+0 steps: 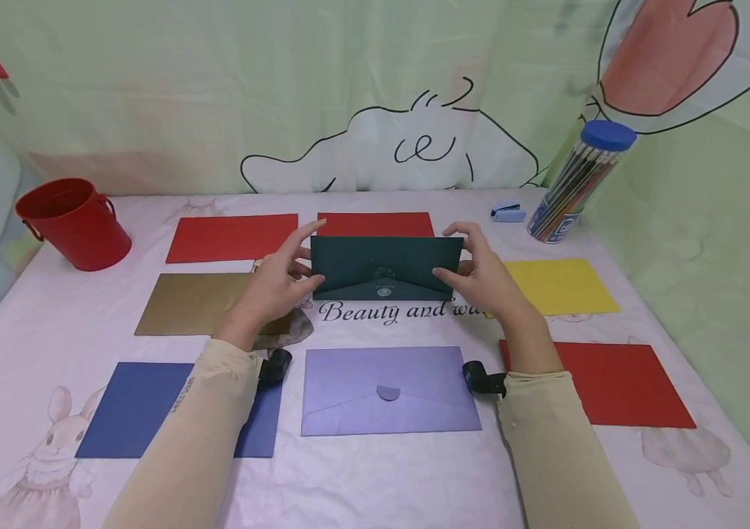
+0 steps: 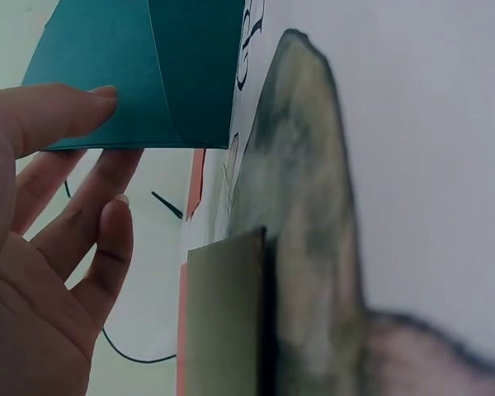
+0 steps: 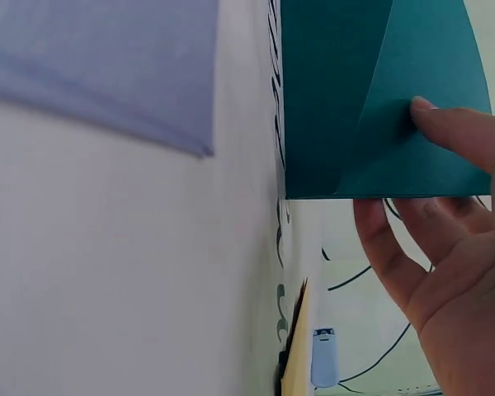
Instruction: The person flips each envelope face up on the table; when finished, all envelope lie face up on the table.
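From the head view, the left hand [image 1: 278,283] and right hand [image 1: 480,275] each pinch an end of the dark green envelope [image 1: 386,268], which stands on its long edge on the table [image 1: 414,477] at centre. Keeping both pinches level should hold it upright. The left wrist view alone shows the thumb [image 2: 58,115] in front and fingers behind. The right wrist view alone shows the flap seam.

Both your forearms reach forward, roughly symmetric, in beige sleeves, each with a black wrist camera on its inner side. Your left hand [image 1: 273,286] pinches one end of the dark green envelope [image 1: 386,267], thumb in front, fingers behind. Your right hand [image 1: 483,278] mirrors that grip on the other end. Both wrists sit above the bench.
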